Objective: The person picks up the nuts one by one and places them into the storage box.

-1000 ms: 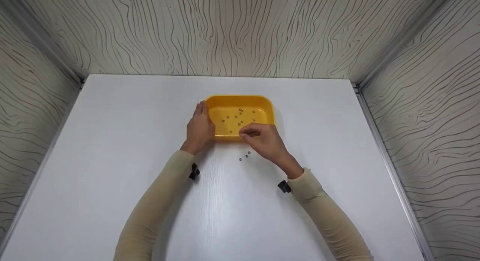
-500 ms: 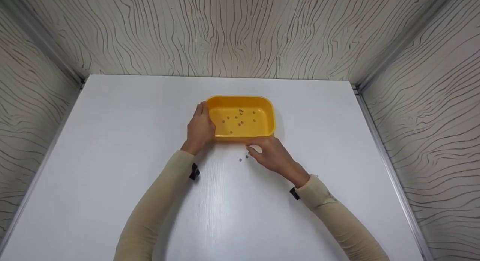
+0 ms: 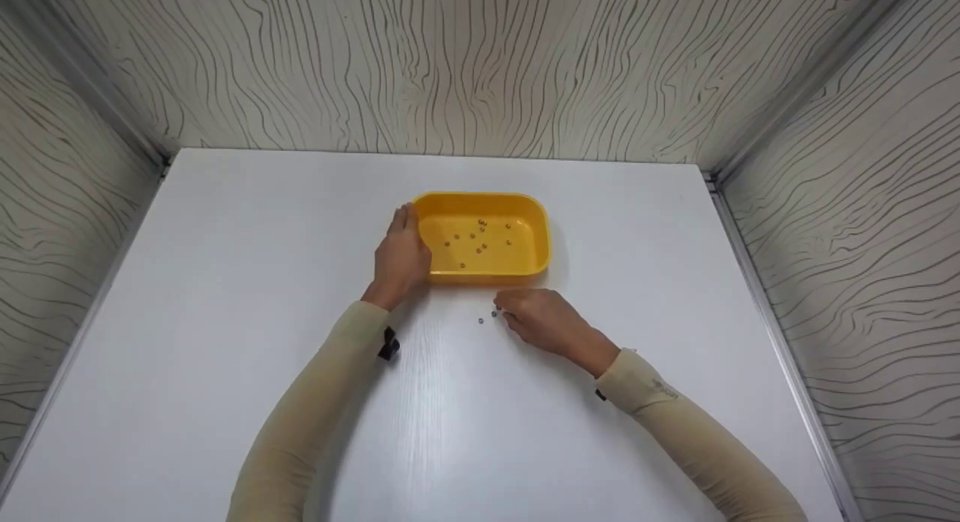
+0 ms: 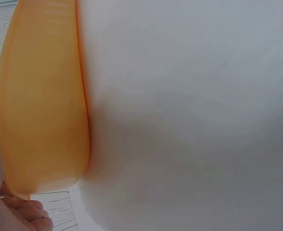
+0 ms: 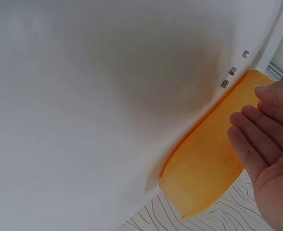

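A yellow plastic bin (image 3: 487, 276) holds several small metal nuts (image 3: 463, 265) scattered over its floor. My left hand (image 3: 403, 258) grips the bin's left side, and its fingertips (image 4: 33, 214) show beyond the bin's corner in the left wrist view. On the white table in front of the bin lie 3 more nuts (image 5: 233, 71). My right hand (image 3: 544, 319) is just above and beside them. In the right wrist view its fingers are loosely bent, the thumb (image 5: 274, 94) is near the index finger, and nothing shows between them.
The white table (image 3: 262, 222) reaches back to a panel (image 3: 480, 72) with a wood-grain pattern. Similar panels and metal rails (image 3: 784, 342) flank both sides. A small black device (image 3: 389, 344) sits at my left wrist.
My right hand has moved from over the bin's near rim back toward me, down to the nuts on the table. The left hand and the bin stay in place.
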### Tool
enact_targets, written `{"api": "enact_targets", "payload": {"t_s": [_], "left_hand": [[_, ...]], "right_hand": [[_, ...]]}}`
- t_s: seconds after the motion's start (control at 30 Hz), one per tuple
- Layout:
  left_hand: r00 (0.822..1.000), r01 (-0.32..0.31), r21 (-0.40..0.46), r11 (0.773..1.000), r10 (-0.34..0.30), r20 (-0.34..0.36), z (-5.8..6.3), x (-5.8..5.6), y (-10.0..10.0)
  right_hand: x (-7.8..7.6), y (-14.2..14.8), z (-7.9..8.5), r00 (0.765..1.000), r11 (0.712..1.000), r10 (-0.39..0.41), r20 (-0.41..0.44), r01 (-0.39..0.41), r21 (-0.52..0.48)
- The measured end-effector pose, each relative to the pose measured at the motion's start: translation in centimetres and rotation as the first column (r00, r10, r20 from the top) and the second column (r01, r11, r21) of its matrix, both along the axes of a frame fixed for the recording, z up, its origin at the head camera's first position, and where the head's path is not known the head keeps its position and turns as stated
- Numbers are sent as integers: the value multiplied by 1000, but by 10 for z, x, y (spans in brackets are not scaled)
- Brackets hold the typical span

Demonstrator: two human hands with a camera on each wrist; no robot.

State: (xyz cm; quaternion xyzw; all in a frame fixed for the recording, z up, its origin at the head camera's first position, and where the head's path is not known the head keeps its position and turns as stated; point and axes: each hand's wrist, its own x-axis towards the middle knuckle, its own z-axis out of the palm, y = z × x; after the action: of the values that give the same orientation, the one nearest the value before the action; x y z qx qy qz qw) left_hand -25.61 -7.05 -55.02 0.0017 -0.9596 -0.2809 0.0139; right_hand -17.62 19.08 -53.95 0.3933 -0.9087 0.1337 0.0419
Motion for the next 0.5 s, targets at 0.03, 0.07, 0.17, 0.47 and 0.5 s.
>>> {"api": "enact_targets", "payload": {"t_s": [0.03, 0.07, 0.17, 0.47, 0.5], "left_hand": [[1000, -1, 0, 1000, 1, 0, 0, 0, 0], [1000, -1, -2, 1000, 1, -1, 0, 0, 0], [1000, -1, -2, 1000, 1, -8, -1, 0, 0], [1000, 5, 2, 1000, -5, -7, -1, 0, 0], [1000, 6, 2, 1000, -5, -6, -1, -1, 0]], "right_hand": [[-1, 0, -3, 1000, 1000, 10, -17, -10, 21], [-1, 0, -6, 999, 999, 23, -38, -21, 44], [-3, 1, -14, 992, 991, 63, -107, -50, 122], [-4, 4, -20, 966, 951, 179, -189, -120, 286], [-4, 4, -19, 962, 943, 190, -194, -124, 309]]}}
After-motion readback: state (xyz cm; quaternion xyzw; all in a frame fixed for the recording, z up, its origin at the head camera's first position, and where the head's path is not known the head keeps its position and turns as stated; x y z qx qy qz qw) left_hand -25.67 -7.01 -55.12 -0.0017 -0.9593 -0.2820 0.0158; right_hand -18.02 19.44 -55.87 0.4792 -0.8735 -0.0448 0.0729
